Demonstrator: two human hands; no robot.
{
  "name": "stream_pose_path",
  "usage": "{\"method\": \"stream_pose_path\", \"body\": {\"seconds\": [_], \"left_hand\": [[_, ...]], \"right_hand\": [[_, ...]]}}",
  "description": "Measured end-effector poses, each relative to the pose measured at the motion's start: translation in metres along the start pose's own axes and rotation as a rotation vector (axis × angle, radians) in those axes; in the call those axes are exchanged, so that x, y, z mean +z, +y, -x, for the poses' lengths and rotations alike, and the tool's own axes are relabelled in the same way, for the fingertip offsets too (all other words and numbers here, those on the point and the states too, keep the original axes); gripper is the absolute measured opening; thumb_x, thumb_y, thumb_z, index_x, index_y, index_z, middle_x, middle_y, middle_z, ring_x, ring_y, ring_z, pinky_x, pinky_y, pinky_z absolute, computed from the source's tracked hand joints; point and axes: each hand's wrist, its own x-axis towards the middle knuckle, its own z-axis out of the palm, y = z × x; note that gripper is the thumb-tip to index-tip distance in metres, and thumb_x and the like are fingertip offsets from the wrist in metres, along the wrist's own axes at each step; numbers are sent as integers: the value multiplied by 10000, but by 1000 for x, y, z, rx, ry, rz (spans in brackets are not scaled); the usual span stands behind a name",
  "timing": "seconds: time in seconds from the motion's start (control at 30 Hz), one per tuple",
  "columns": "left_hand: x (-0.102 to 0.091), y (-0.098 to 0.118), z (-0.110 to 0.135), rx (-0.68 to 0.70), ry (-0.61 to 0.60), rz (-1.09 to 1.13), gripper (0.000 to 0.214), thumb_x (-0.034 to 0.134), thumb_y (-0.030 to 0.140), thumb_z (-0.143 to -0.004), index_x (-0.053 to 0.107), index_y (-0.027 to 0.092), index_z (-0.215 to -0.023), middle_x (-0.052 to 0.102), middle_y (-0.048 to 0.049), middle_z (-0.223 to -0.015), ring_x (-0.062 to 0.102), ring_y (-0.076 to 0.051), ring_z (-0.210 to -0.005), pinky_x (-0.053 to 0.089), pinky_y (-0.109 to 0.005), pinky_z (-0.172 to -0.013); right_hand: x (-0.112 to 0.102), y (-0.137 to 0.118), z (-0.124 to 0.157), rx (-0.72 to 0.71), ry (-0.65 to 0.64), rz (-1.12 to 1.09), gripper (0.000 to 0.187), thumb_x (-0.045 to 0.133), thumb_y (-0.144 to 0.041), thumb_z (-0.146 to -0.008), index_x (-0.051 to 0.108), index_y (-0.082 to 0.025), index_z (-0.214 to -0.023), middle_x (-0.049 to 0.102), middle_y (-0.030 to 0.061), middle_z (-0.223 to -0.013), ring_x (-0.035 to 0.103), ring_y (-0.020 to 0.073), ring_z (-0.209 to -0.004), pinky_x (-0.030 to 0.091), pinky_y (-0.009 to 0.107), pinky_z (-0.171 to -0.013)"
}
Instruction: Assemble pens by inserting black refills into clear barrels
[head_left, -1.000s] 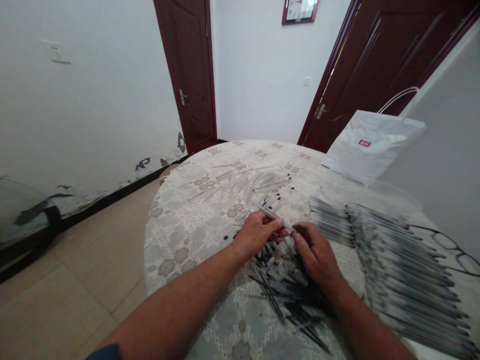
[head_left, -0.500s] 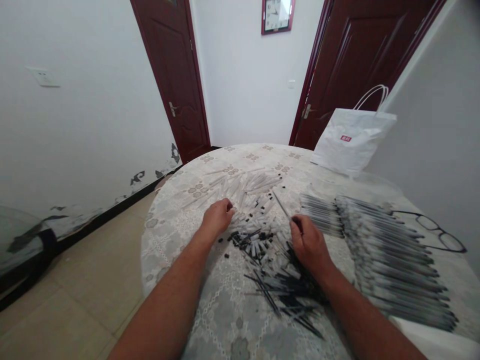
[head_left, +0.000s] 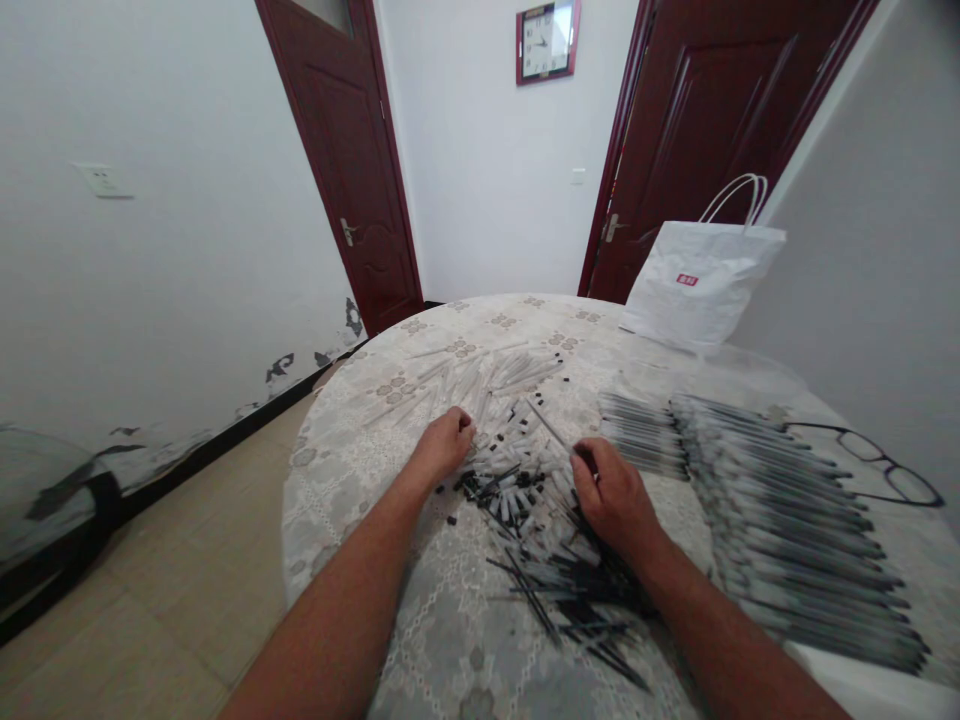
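A slim pen slants up and left from my right hand, whose closed fingers grip its near end. My left hand is closed, fingertips together at the left edge of the small parts; whatever it pinches is too small or hidden. Between the hands lies a loose heap of whitish caps and small black plugs. Clear pen barrels are spread beyond my left hand. Nearer to me, thin black refills lie in a pile, partly under my right forearm.
Rows of similar pens lie at right, a small stack beside a larger one. Eyeglasses rest past them. A white paper bag stands at the back right of the round table, which has a patterned cloth.
My right hand has shifted slightly left, bringing the pen's far end closer to my left hand. My left hand has edged right. The view has tilted up a little.
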Motion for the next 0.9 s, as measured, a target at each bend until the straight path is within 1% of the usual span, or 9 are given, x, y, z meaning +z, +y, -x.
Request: {"method": "stream_pose_path", "body": {"seconds": [0.07, 0.13, 0.2, 0.27, 0.37, 0.47, 0.73, 0.9], "left_hand": [[-1, 8, 0, -39, -9, 467, 298, 582, 282, -832, 624, 170, -1106, 665, -54, -842, 616, -166, -704, 495, -295, -687], [-1, 17, 2, -88, -66, 921, 360, 635, 287, -810, 611, 173, -1151, 645, -30, -820, 592, -130, -624, 514, -286, -640], [1, 25, 5, -132, -94, 1216, 340, 701, 278, -776, 634, 156, -1086, 648, -39, -839, 620, -125, -657, 546, -297, -674], [3, 31, 7, -167, -77, 1366, 309, 750, 252, -746, 649, 136, -1014, 665, -59, -867, 657, -139, -724, 567, -317, -736], [5, 37, 10, -176, -51, 1437, 299, 773, 229, -735, 658, 127, -992, 690, -74, -893, 682, -155, -770, 578, -326, -769], [5, 40, 12, -159, -65, 1442, 300, 774, 236, -743, 665, 134, -1004, 700, -74, -893, 693, -170, -791, 584, -336, -769], [9, 46, 17, -132, -91, 1347, 328, 793, 263, -732, 684, 127, -1009, 706, -85, -880, 695, -178, -786, 587, -345, -765], [11, 45, 18, -122, -101, 1349, 318, 778, 296, -756, 674, 131, -1008, 711, -83, -881, 700, -180, -793, 592, -352, -769]], "right_hand": [[-2, -3, 0, -35, -41, -18, 129, 459, -282, -959, 546, -198, -1005, 631, 60, -874, 600, 196, -785, 457, 304, -730], [-3, -6, 1, -68, -75, -32, 117, 461, -271, -957, 549, -202, -995, 628, 55, -864, 595, 190, -774, 454, 299, -724], [-3, -8, 1, -91, -93, -37, 115, 467, -266, -953, 553, -203, -996, 624, 50, -856, 592, 184, -759, 451, 294, -716], [-2, -10, 1, -99, -102, -33, 112, 478, -267, -947, 556, -201, -991, 619, 42, -840, 586, 176, -733, 444, 287, -695], [-2, -11, 1, -88, -108, -25, 105, 491, -262, -935, 561, -200, -983, 613, 31, -824, 579, 168, -713, 434, 280, -684], [-3, -12, 0, -75, -109, -27, 98, 499, -255, -928, 564, -198, -975, 607, 25, -814, 578, 165, -713, 430, 277, -684], [-4, -11, 0, -102, -114, -10, 96, 492, -255, -939, 559, -197, -975, 601, 32, -821, 577, 168, -721, 438, 280, -682], [-3, -11, -2, -137, -99, 21, 182, 467, -268, -970, 574, -193, -1097, 620, 63, -889, 597, 188, -801, 476, 297, -742]]}}
